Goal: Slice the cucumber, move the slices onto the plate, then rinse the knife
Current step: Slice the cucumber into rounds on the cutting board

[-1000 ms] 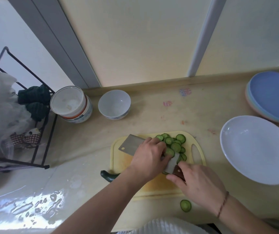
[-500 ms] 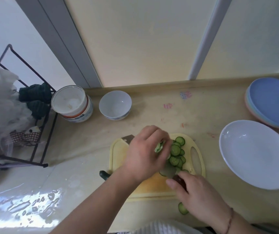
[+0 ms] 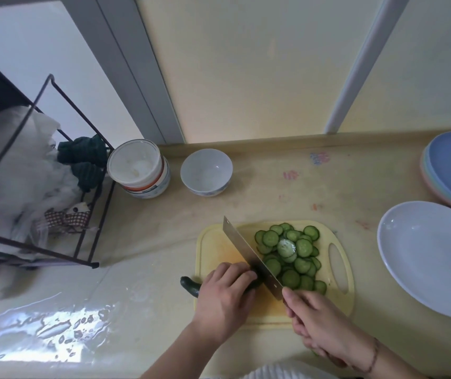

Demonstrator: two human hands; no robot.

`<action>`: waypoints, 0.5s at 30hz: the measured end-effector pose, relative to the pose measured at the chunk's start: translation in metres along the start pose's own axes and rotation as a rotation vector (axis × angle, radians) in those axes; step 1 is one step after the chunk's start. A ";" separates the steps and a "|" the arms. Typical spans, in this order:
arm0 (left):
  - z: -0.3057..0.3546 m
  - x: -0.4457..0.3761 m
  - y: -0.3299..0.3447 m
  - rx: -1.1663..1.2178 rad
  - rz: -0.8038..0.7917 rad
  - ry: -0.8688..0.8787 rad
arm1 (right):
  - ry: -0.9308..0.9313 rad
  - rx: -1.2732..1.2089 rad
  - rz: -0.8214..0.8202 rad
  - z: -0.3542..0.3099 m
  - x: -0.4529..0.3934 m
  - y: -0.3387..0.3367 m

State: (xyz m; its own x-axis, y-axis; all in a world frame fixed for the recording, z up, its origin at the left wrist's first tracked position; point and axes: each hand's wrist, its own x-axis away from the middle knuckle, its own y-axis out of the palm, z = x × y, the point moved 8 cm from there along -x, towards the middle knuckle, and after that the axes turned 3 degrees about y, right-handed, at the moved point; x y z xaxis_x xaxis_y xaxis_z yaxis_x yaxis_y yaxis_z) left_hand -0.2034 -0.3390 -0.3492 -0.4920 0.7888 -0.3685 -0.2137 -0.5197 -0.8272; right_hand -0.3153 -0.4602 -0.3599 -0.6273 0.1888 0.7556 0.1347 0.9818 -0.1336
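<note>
I see white plate (image 3: 435, 258) at right, bare, well apart from slices. Yellow board (image 3: 213, 242) carries slices (image 3: 290, 255) heaped right of knife (image 3: 249, 255). Left hand (image 3: 225, 294) grips cucumber (image 3: 190, 286) on board; right hand (image 3: 320, 324) grips knife handle.

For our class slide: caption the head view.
Left hand steadies cucumber; right hand holds knife beside slices on board.
</note>
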 end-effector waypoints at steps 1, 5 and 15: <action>0.000 -0.001 0.001 -0.007 0.008 0.002 | -0.006 0.008 0.002 0.000 -0.001 0.001; 0.002 -0.002 0.002 -0.048 0.031 0.047 | -0.027 0.029 0.003 -0.001 -0.003 0.003; -0.002 0.000 0.007 -0.054 0.041 0.131 | -0.168 0.174 0.108 -0.010 0.019 -0.002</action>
State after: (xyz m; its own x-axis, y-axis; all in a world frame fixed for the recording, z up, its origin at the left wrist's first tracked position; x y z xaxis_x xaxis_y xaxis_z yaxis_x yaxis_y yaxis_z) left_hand -0.2034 -0.3425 -0.3559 -0.3846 0.8051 -0.4515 -0.1482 -0.5366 -0.8307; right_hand -0.3199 -0.4590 -0.3393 -0.7368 0.2790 0.6159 0.0829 0.9413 -0.3272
